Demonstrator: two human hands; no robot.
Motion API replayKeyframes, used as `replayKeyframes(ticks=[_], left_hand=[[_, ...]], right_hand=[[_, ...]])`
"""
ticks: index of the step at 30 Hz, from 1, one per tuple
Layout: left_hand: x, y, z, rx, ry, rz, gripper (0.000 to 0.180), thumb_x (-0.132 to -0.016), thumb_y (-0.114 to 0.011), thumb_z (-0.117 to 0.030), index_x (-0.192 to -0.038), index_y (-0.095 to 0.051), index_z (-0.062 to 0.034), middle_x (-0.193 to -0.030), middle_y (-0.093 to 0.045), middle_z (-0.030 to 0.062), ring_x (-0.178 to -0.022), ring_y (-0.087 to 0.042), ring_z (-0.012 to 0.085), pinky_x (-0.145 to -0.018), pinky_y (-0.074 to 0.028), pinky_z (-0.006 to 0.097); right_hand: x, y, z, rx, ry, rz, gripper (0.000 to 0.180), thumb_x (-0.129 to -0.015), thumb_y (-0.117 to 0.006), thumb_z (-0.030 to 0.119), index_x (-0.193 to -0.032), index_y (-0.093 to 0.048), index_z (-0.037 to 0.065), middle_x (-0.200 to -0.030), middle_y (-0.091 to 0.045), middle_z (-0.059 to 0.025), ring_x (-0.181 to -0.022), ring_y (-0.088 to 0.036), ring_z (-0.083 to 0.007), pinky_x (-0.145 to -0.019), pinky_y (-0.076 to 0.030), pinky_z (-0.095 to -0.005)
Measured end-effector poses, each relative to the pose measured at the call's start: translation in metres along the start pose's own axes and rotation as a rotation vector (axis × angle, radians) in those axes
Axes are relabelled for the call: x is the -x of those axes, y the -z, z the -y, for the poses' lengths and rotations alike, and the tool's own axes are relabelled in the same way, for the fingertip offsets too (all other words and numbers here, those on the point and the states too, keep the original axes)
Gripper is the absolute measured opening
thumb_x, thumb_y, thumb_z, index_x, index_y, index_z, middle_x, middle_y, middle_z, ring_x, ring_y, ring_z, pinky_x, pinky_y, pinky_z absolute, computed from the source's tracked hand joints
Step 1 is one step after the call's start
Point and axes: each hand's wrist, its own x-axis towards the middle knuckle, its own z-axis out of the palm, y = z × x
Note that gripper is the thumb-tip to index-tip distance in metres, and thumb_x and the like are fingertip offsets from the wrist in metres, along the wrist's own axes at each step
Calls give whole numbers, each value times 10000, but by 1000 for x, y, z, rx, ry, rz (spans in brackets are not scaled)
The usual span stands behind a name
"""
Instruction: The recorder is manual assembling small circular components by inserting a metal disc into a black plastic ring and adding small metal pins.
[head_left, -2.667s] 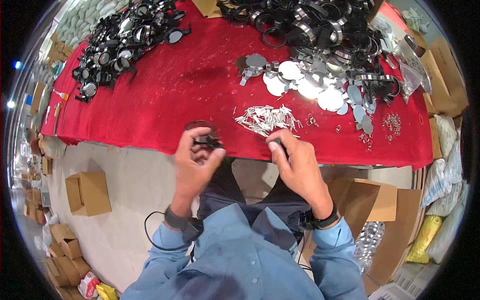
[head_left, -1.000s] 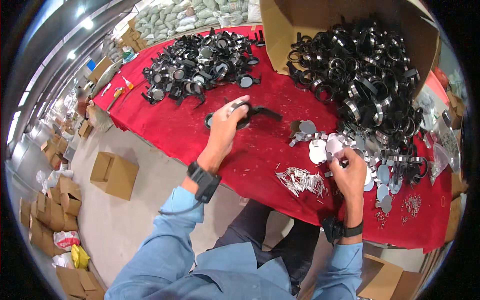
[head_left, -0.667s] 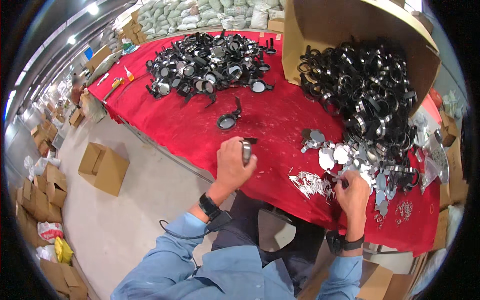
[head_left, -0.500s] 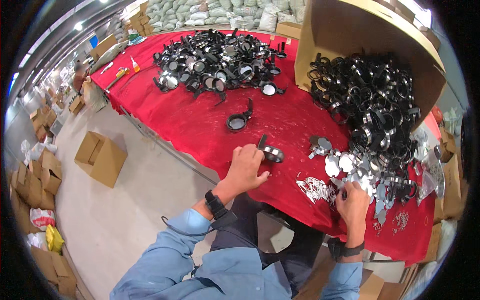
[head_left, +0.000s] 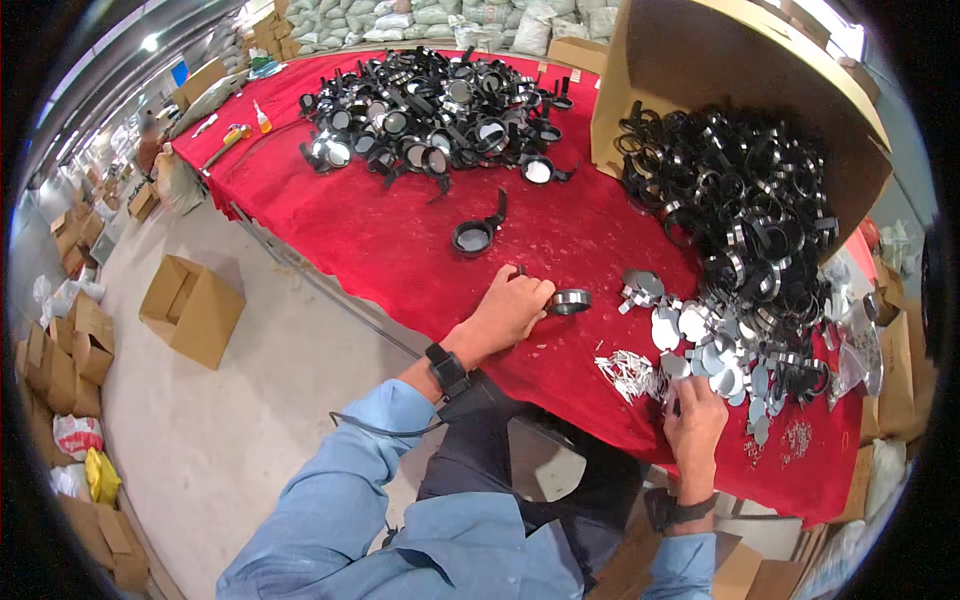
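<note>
My left hand [head_left: 514,308] is closed around the handle end of a black-and-silver ring part [head_left: 570,302], which stands over the red cloth with its round frame pointing right. My right hand [head_left: 697,420] is closed, its fingertips pinched together at the near edge of a heap of grey metal discs [head_left: 727,380]. Whatever those fingertips hold is hidden. Just left of them lies a pile of small white sticks [head_left: 628,374]. Beyond my left hand, a single ring part with a grey disc in it [head_left: 472,238] rests on the cloth.
A large pile of disc-filled ring parts [head_left: 430,115] covers the far table. At the right, an open cardboard box [head_left: 745,55] lies on its side, more black rings [head_left: 740,180] spilling out. Tiny metal bits [head_left: 796,440] lie near the right edge. A small bottle [head_left: 262,118] stands far left.
My left hand has moved slightly right and turned the ring part, so its frame points further right. My right hand has shifted a little left and nearer to me, fingers still pinched.
</note>
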Motion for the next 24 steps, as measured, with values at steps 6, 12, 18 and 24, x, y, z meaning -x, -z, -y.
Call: replayKeyframes(ticks=[6,12,18,24], left_hand=[[11,46,-48,534,398,-26,267,-919,-725,-140,-1071,-535,-31,-922,-671,141,-796,-702,242,-775,-560,409],[47,24,-109,1640,591,-18,430,-965,-676,-153,-1325,-492,-6,-1139,-678,151,-905,-717,218,-829,-616,371],[65,13,-153,1964,711,10,450,-973,-627,-108,-1380,-479,14,-1183,-648,117,-1042,-672,201,-934,-575,365],[75,-2,-158,1783,641,32,427,-979,-639,-125,-1369,-511,-11,-1201,-645,75,-1060,-624,113,-885,-510,275]], right_hand=[[-11,18,5,-273,-215,-240,84,-859,-705,-3,-929,-664,19,-862,-676,-157,-760,-680,-336,-680,-526,-379],[-16,31,65,-644,-240,-326,136,-823,-734,-26,-941,-681,17,-899,-717,-128,-819,-714,-245,-740,-561,-329],[2,9,100,-734,-149,-287,248,-729,-760,-83,-943,-681,13,-894,-703,-142,-820,-715,-304,-689,-569,-356],[25,-2,102,-725,-214,-217,245,-739,-765,-59,-953,-678,21,-888,-692,-132,-802,-704,-301,-692,-563,-355]])
